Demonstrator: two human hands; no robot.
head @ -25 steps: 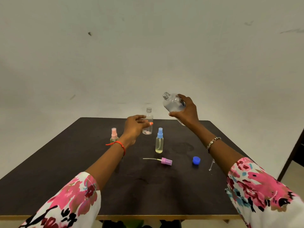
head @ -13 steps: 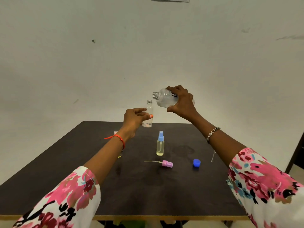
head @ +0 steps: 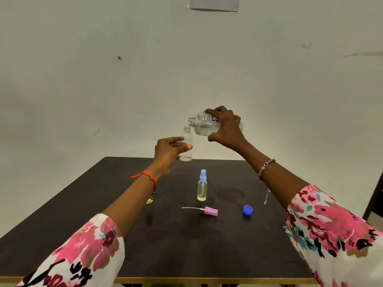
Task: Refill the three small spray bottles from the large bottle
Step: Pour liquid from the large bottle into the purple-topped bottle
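My left hand (head: pixel 169 151) holds a small clear bottle (head: pixel 187 145) upright in the air, its neck uncapped. My right hand (head: pixel 227 129) grips the large clear bottle (head: pixel 204 124), tipped almost level with its open mouth just above and right of the small bottle's neck. A small bottle with a blue spray cap (head: pixel 202 186) and yellowish liquid stands on the dark table (head: pixel 103 214). Behind my left forearm another small bottle (head: pixel 149 200) is mostly hidden. A pink spray head with its tube (head: pixel 208 210) lies on the table.
A blue screw cap (head: pixel 247 210) lies to the right of the pink spray head. A thin chain (head: pixel 266 196) hangs below my right wrist. A dark furniture edge (head: pixel 374 195) stands at the far right. A pale wall rises behind the table.
Both hands rose off the table level. The small clear bottle was lifted, and the large bottle was tipped from slanted to nearly level, its mouth moving close to the small bottle's neck.
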